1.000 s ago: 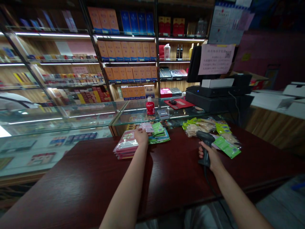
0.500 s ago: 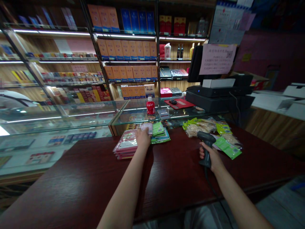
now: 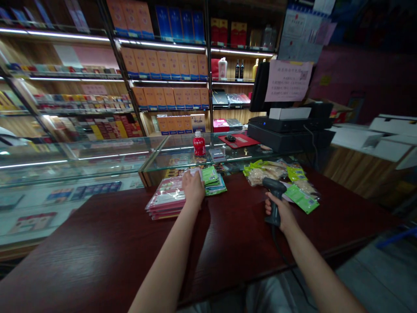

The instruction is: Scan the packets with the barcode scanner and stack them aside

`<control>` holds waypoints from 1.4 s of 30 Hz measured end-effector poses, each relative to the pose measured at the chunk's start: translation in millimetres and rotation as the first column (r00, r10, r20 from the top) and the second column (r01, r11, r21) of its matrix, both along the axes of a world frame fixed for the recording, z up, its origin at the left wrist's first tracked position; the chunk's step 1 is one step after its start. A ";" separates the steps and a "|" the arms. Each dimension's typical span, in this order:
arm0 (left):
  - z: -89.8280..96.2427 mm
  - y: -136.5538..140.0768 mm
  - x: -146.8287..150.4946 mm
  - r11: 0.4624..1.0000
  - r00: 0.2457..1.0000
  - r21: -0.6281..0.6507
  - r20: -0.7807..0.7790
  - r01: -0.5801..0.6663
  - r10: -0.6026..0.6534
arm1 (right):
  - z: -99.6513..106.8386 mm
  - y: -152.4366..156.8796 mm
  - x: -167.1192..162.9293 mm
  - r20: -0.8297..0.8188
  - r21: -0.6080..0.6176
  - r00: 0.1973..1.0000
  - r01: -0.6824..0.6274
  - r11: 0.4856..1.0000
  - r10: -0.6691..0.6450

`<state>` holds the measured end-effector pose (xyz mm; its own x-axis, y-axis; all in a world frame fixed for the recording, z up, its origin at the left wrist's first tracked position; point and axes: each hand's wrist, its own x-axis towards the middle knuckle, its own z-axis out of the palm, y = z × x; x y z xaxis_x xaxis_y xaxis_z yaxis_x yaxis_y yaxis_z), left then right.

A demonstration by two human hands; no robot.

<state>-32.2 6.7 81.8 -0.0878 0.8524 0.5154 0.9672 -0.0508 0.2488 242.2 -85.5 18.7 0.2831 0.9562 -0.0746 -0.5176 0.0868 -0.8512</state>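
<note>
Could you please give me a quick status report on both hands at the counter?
Left hand flat on pink packets. Right hand gripping barcode scanner. Green packets lie beyond scanner.

Counter: dark red wood, glossy, grain visible. Behind counter: display case, clear reflective glass. On counter: pink packets, shiny plastic film; scanner, matt black plastic.

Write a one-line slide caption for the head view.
Left hand rests on pink packets; right hand grips a barcode scanner.
</note>
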 end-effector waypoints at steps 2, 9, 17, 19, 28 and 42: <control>4.4 -4.4 12.1 0.998 0.998 0.036 0.032 0.052 -0.054 | 1.1 -0.5 -1.1 0.011 0.006 1.000 -0.004 1.000 0.004; -5.1 -19.1 71.5 0.942 0.940 0.109 0.092 0.319 -0.329 | 11.7 -12.7 0.7 0.006 0.014 1.000 0.028 1.000 -0.028; -41.7 -34.8 145.0 0.830 0.822 -0.025 0.166 0.557 -0.546 | 19.8 -36.4 27.2 0.018 0.038 0.988 0.155 0.987 -0.156; -47.2 -37.9 162.3 0.806 0.800 -0.062 0.186 0.588 -0.570 | 18.2 -41.6 36.0 0.030 0.046 0.982 0.185 0.982 -0.186; -60.5 -43.2 236.5 0.719 0.742 -0.187 0.107 0.669 -0.662 | 6.9 -56.7 76.7 0.016 0.076 0.948 0.317 0.945 -0.319; -67.1 -15.5 306.7 0.620 0.666 -0.315 0.055 0.719 -0.744 | -0.1 -69.8 113.6 -0.016 0.084 0.930 0.367 0.926 -0.367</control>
